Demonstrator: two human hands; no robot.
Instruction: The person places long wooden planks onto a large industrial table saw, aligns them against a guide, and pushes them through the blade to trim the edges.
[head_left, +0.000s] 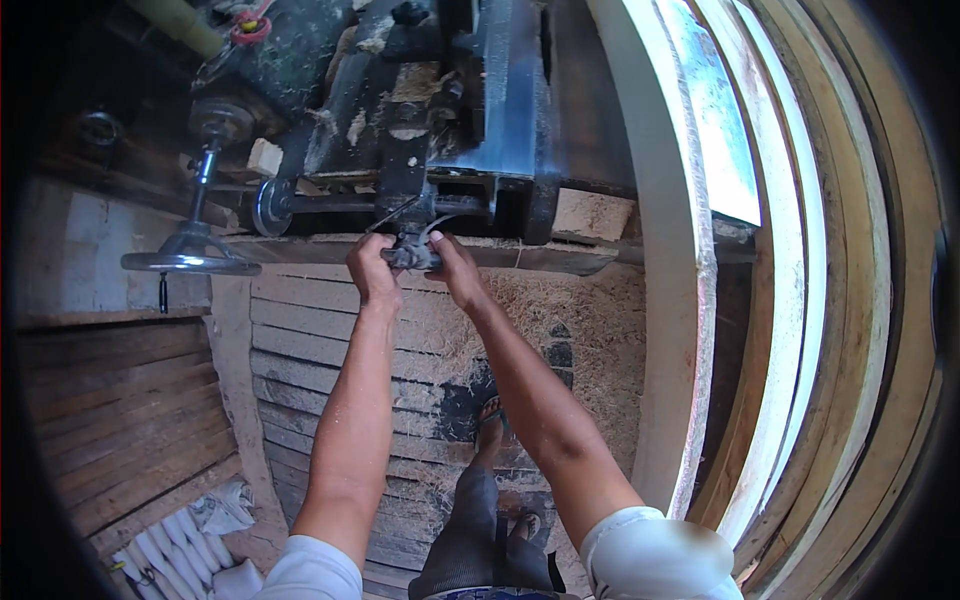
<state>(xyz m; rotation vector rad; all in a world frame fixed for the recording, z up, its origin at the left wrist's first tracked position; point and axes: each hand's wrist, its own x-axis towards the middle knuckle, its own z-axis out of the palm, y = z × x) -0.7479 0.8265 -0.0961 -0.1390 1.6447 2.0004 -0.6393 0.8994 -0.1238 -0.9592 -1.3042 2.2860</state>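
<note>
Both my arms reach forward to the front of a dark woodworking machine [400, 160] dusted with sawdust. My left hand [376, 270] is closed on the left side of a dark metal fitting [413, 252] at the machine's front end. Round the right side of that fitting, my right hand [456, 268] is closed too, with its thumb on top. Thin dark cables or rods show just above the fingers. The fitting's underside is hidden, and its exact kind is unclear. Left of my hands stands a shiny metal handwheel [190, 263] on a shaft.
Long planks [665, 300] stand along the right side, close to my right arm. Sawdust [540, 310] covers the slatted wooden floor [310, 330]. A small wood block [265, 157] lies near the handwheel shaft. White bundled items [180, 550] sit at lower left.
</note>
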